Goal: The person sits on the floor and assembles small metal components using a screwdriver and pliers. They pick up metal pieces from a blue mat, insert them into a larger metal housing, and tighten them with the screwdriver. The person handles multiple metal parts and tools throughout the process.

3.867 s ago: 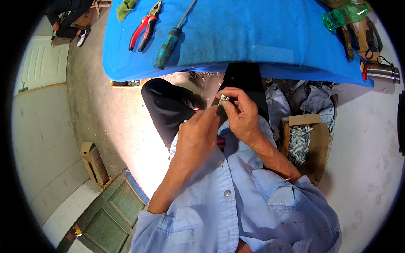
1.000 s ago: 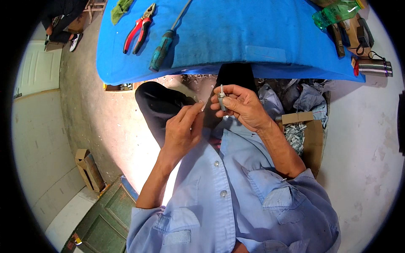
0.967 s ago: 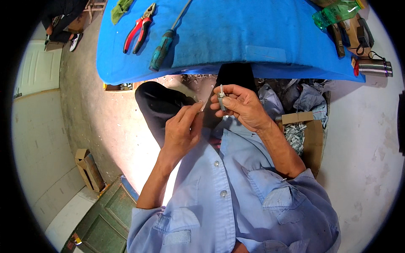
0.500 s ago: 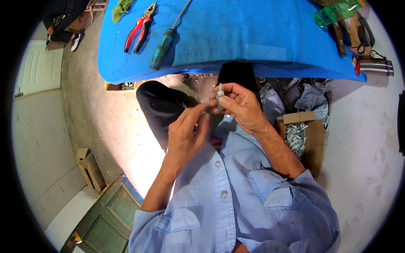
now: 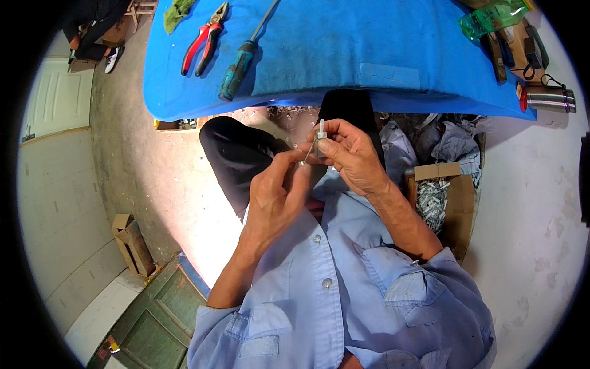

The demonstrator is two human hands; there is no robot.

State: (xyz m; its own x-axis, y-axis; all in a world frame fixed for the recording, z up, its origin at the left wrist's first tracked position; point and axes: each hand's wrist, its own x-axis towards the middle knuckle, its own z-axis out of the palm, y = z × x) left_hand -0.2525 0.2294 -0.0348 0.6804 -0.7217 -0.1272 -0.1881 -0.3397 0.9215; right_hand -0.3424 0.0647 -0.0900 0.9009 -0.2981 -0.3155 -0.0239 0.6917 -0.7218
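Above my lap, my right hand (image 5: 353, 157) pinches a small pale grey plastic part (image 5: 321, 142) between thumb and fingers, with a narrow white stem pointing away from me. My left hand (image 5: 276, 184) is closed beside it, thumb and forefinger pressed on a thin wire-like piece (image 5: 310, 150). The upper end of that thin piece reaches to the grey part; whether it enters the part is too small to tell. On the blue-covered table (image 5: 307, 61) beyond my hands lie red-and-black pliers (image 5: 206, 40) and a screwdriver with a teal handle (image 5: 236, 71).
A cardboard box (image 5: 458, 209) of small silvery pieces stands right of my lap, near crumpled bags (image 5: 455, 144). A steel flask (image 5: 550, 98) and a green bottle (image 5: 495, 18) are at the right. Another person (image 5: 92, 34) sits far left. A green panelled board (image 5: 153, 326) lies lower left.
My left hand has shifted slightly right, and the thin piece in it now meets the grey part at a different angle. My right hand stays nearly in place.
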